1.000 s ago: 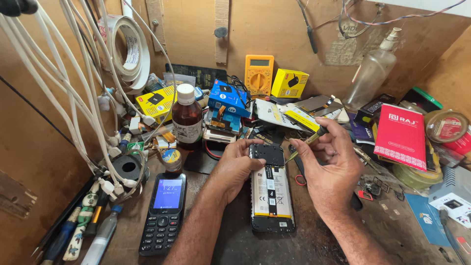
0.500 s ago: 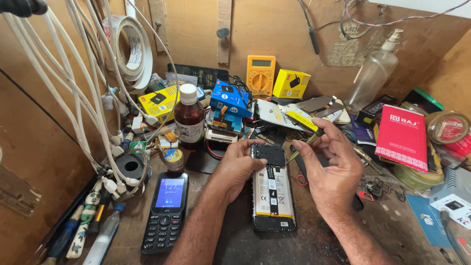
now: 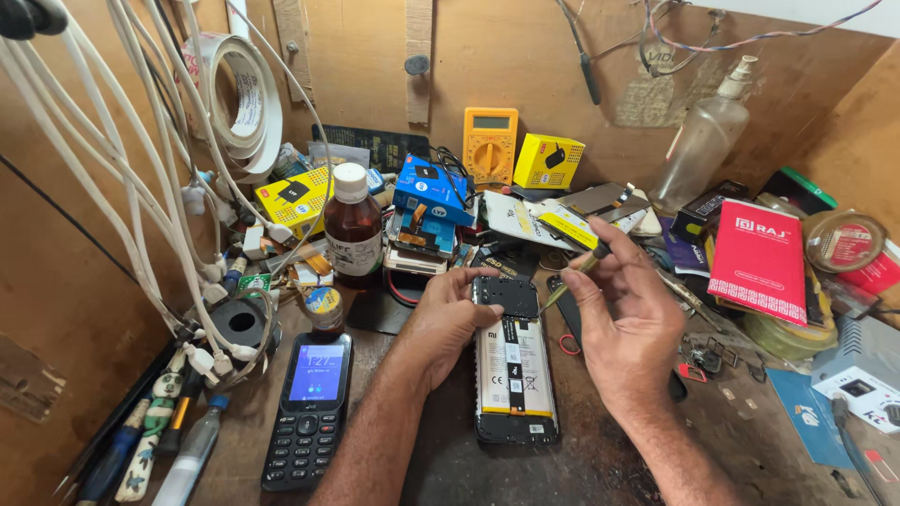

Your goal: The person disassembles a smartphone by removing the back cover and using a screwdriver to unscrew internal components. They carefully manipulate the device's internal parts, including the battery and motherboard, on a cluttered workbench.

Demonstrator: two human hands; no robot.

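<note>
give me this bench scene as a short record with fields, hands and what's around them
setting: cluttered wooden workbench, seen from above
left hand: left hand rests on the top left edge of the opened smartphone, steadying it
right hand: right hand holds a small screwdriver, tip at the phone's upper right corner
smartphone: lies flat, back cover off, battery exposed
left of it: keypad phone with lit screen, brown bottle with white cap
behind: yellow multimeter, clear spray bottle
right: red booklet
far left: hanging white cables
</note>
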